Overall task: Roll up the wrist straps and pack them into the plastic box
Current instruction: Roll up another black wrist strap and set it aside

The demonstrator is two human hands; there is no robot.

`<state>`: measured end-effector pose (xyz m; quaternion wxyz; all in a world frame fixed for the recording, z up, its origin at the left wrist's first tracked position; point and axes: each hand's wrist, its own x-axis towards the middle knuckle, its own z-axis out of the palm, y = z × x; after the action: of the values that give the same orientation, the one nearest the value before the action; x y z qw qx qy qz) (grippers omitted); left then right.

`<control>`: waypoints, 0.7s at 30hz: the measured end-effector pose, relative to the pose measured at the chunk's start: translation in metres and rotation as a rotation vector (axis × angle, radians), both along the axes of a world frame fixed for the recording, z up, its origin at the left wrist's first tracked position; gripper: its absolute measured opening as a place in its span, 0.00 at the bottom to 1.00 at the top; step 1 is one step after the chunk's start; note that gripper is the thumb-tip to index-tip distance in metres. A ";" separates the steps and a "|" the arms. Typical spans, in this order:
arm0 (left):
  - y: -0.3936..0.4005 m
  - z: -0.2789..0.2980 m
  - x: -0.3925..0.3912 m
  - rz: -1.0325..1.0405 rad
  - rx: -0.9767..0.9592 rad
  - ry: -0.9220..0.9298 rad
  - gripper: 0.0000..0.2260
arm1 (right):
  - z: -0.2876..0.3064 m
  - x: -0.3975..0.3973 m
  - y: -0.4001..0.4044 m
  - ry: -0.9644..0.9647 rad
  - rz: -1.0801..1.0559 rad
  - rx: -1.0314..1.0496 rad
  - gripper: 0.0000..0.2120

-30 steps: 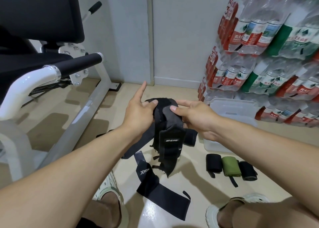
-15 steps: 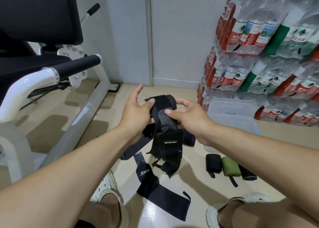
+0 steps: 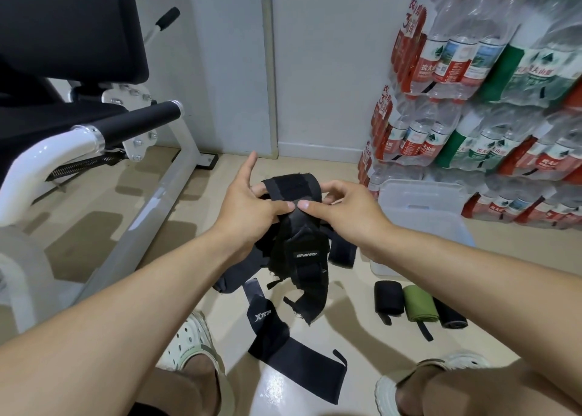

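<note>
A black wrist strap (image 3: 299, 251) hangs in the air in front of me, its top end folded over. My left hand (image 3: 248, 207) pinches that folded end from the left, index finger pointing up. My right hand (image 3: 340, 209) pinches it from the right, both thumbs meeting on top. The frayed lower end dangles over the floor. A second black strap (image 3: 283, 343) marked XTEP lies flat on the floor below. Three rolled straps lie to the right: black (image 3: 389, 297), green (image 3: 420, 302), black (image 3: 448, 316). The clear plastic box (image 3: 441, 207) stands open behind my right hand.
A white and black gym bench frame (image 3: 94, 138) fills the left side. Stacked packs of water bottles (image 3: 488, 84) line the right wall behind the box. My two feet in pale clogs (image 3: 189, 346) rest at the bottom edge.
Both hands have drawn closer, thumbs now meeting on the strap's folded top. More of the strap's upper end is turned over than a second ago.
</note>
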<state>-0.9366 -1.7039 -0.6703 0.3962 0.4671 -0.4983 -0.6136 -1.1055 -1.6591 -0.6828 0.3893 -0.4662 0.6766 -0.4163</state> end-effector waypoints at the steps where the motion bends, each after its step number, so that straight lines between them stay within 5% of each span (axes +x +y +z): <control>1: 0.001 0.001 0.000 0.002 0.001 0.000 0.50 | 0.001 0.000 0.001 0.053 -0.006 -0.029 0.21; 4: 0.001 0.001 -0.001 0.005 0.012 0.026 0.50 | 0.002 0.001 0.004 0.081 0.047 -0.141 0.32; 12: 0.000 0.002 0.000 0.032 0.026 0.032 0.51 | 0.002 0.008 0.005 0.175 0.127 -0.189 0.28; 21: 0.000 0.003 -0.001 0.025 0.035 0.030 0.52 | 0.005 0.005 -0.001 -0.227 0.034 -0.080 0.41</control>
<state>-0.9372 -1.7039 -0.6678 0.4032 0.4710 -0.4755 -0.6241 -1.1009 -1.6603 -0.6776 0.4516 -0.4427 0.6029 -0.4863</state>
